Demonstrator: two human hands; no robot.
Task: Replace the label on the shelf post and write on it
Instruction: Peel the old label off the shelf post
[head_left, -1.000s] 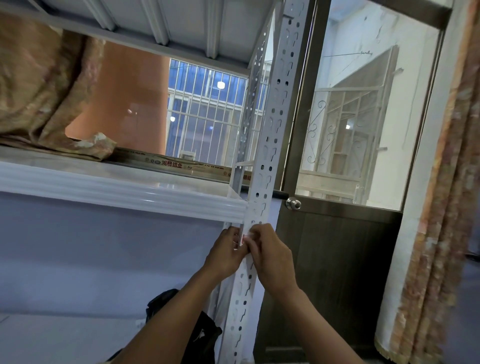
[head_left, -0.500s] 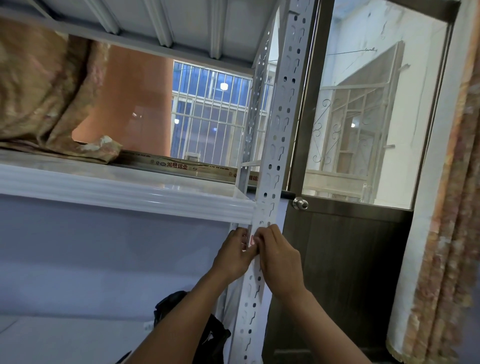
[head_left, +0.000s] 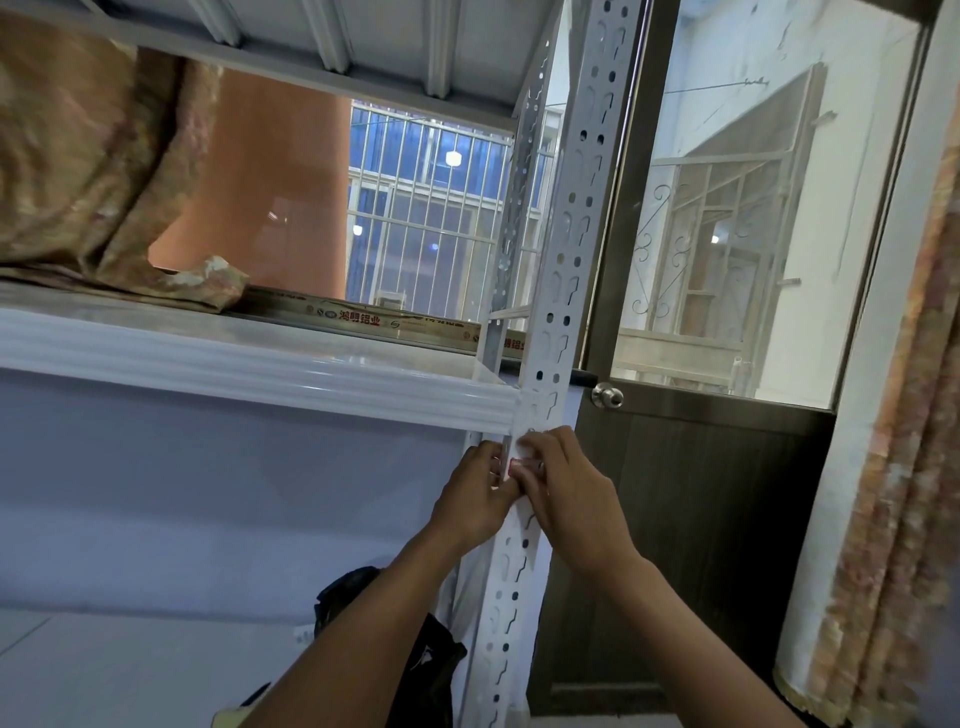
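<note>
Hands are where they were a second ago: both are pressed to the shelf post (head_left: 558, 291) just under the front edge of the shelf (head_left: 249, 364). Only the view has swung a little, so post and door knob (head_left: 608, 397) sit slightly further right.

The left hand (head_left: 475, 499) has its fingers curled round the post's left edge and grips it. The right hand (head_left: 566, 493) has its fingers bent onto the post's face, tips pinching a small pale-pink piece, the label (head_left: 523, 465). The label lies on the post between the two hands, touching both. Knuckles hide most of it, so no writing can be made out.

On the shelf lies one heap of brown patterned cloth (head_left: 88, 171), with one long flat box (head_left: 363, 317) printed in red characters behind it. Two perforated posts show, the near one and a rear post (head_left: 511, 223). Below, one black bag (head_left: 415, 660) sits just beside the near post's lower part, partly behind the left forearm. To the right stands one dark door (head_left: 701, 493) with a glass upper half, and one patterned curtain (head_left: 904, 467) hangs at the far edge.
</note>
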